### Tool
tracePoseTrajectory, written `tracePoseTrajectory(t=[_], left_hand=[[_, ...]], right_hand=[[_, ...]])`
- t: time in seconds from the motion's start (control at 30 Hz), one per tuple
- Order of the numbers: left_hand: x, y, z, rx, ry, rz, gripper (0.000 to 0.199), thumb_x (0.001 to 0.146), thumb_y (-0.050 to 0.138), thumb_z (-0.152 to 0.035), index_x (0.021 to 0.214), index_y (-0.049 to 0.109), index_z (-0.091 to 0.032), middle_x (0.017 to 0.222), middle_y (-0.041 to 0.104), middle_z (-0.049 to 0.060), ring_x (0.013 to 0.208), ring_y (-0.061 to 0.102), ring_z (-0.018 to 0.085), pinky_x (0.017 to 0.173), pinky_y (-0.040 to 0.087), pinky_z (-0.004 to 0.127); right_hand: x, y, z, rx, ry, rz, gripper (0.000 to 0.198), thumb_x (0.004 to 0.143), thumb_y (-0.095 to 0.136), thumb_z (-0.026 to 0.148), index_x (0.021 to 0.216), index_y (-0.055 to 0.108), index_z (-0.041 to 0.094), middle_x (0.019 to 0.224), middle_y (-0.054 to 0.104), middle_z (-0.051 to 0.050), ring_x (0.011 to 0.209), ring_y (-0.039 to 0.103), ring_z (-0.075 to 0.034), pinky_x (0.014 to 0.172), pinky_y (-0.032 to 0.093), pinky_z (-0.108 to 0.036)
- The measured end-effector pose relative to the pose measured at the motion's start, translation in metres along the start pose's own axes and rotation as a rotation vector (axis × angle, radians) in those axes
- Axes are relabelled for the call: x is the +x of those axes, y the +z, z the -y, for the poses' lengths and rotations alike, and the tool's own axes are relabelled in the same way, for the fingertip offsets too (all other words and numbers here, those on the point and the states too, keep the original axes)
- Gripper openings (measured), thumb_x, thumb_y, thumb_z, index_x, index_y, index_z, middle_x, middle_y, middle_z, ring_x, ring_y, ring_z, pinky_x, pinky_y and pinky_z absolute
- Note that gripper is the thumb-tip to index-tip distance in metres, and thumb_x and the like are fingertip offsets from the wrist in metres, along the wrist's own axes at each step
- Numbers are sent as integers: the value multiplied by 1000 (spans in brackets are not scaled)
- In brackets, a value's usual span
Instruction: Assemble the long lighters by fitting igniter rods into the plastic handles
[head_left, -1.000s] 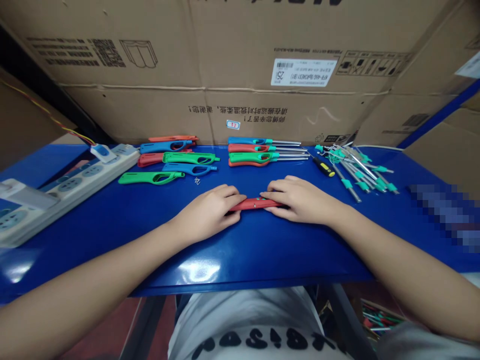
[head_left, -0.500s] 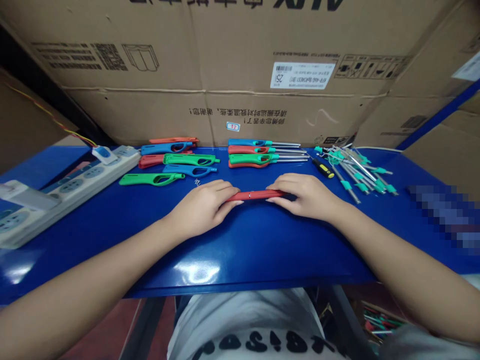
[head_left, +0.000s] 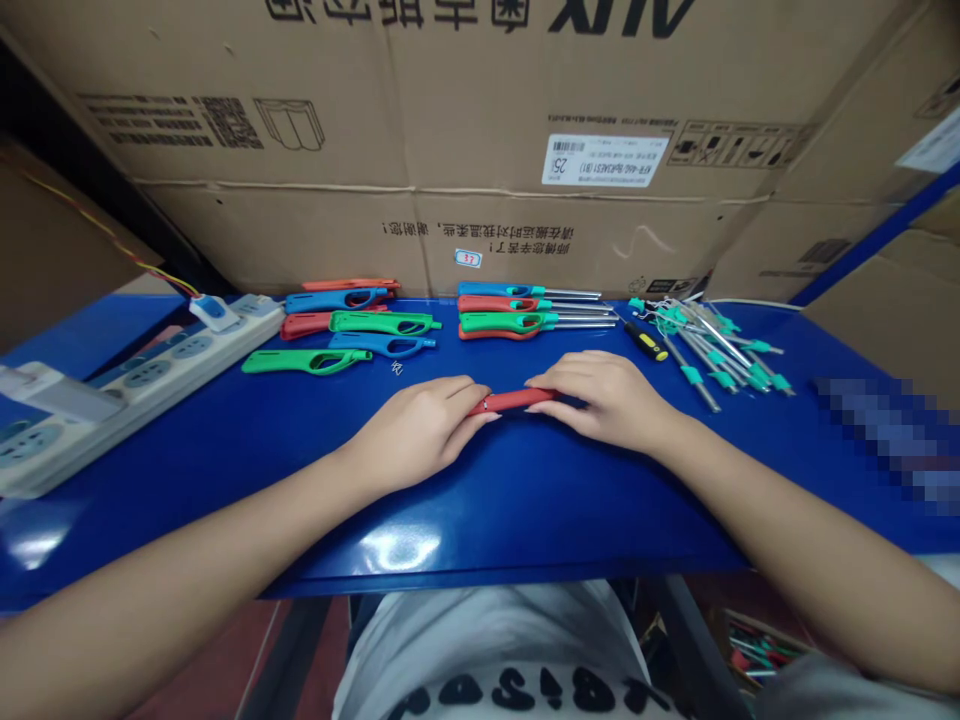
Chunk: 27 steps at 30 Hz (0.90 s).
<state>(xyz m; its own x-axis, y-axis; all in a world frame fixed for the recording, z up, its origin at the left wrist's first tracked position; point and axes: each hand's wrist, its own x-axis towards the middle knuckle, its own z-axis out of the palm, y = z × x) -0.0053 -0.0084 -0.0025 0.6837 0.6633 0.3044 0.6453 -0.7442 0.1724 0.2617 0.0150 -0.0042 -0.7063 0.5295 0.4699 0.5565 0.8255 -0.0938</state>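
My left hand (head_left: 418, 430) and right hand (head_left: 609, 402) pinch one red handle (head_left: 519, 400) between them over the worktop (head_left: 555, 510); beyond lie four lighters (head_left: 499, 322), one screwdriver (head_left: 646, 342) and at least six loose handles (head_left: 356, 321).

The red lighter casing (head_left: 514, 401) at centre is smooth, softly shining plastic, and the counter (head_left: 525, 520) beneath it smooth and highly glossy. At twelve o'clock, the carton (head_left: 300, 235) is matt cardboard, its label (head_left: 604, 161) smooth paper; the lighters (head_left: 499, 322) there pair plastic bodies with shiny metal barrels. At three, bright metal tubes (head_left: 727, 337); at nine, a plastic power strip (head_left: 217, 345); at six, a matt cloth shirt (head_left: 495, 640).
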Motion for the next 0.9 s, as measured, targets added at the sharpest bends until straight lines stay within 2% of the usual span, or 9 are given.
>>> tracePoseTrajectory(t=[0.1, 0.23, 0.33, 0.43, 0.53, 0.6, 0.77, 0.9], left_hand=[[0, -1, 3, -5, -9, -18, 31, 105, 43, -36, 110, 65, -15, 99, 70, 10, 88, 68, 23, 77, 53, 33], [0, 0, 6, -15, 9, -22, 31, 105, 44, -36, 113, 65, -16, 102, 71, 9, 90, 70, 22, 77, 54, 31], [-1, 0, 4, 19, 33, -39, 33, 103, 48, -37, 128, 61, -18, 110, 72, 7, 94, 71, 22, 77, 54, 30], [-2, -1, 1, 95, 65, -34, 42, 101, 53, -34, 141, 51, -22, 116, 70, 6, 96, 71, 21, 77, 55, 30], [-3, -1, -2, 113, 97, -30, 37, 102, 51, -28, 139, 54, -23, 119, 70, 5, 97, 71, 19, 78, 55, 28], [-3, 0, -3, 94, 93, -48, 34, 102, 51, -30, 134, 58, -22, 120, 70, 6, 100, 71, 19, 81, 56, 28], [-1, 3, -3, 90, 26, -37, 37, 105, 44, -39, 129, 62, -17, 116, 74, 9, 99, 72, 23, 81, 58, 32], [-1, 3, -5, 22, 11, -22, 35, 106, 42, -38, 125, 63, -17, 115, 74, 9, 99, 73, 23, 81, 58, 32]], right_hand=[[1, -3, -2, 19, -1, -28, 22, 99, 57, 36, 106, 70, 19, 103, 76, -9, 92, 67, -23, 81, 49, -36], [2, -4, 0, -13, -16, -1, 21, 100, 53, 32, 97, 67, 17, 88, 71, -9, 84, 60, -23, 74, 43, -37], [2, -2, 3, 9, -12, 12, 18, 99, 53, 29, 93, 65, 17, 83, 69, -8, 82, 58, -23, 74, 40, -37], [3, -2, 5, 139, 46, 75, 15, 98, 55, 28, 95, 65, 17, 88, 70, -7, 84, 60, -21, 78, 41, -36], [4, -3, 5, 223, 82, 162, 17, 99, 54, 29, 99, 66, 18, 93, 71, -7, 87, 62, -21, 82, 43, -37], [4, -5, 4, 213, 62, 182, 19, 100, 52, 32, 105, 66, 18, 97, 72, -9, 90, 62, -22, 85, 44, -38], [3, -7, 5, 142, -85, 37, 27, 98, 58, 35, 120, 63, 21, 114, 70, -11, 107, 63, -23, 94, 46, -41], [4, -5, 8, 8, -199, -44, 20, 99, 56, 30, 114, 65, 19, 105, 72, -9, 99, 62, -22, 88, 47, -38]])
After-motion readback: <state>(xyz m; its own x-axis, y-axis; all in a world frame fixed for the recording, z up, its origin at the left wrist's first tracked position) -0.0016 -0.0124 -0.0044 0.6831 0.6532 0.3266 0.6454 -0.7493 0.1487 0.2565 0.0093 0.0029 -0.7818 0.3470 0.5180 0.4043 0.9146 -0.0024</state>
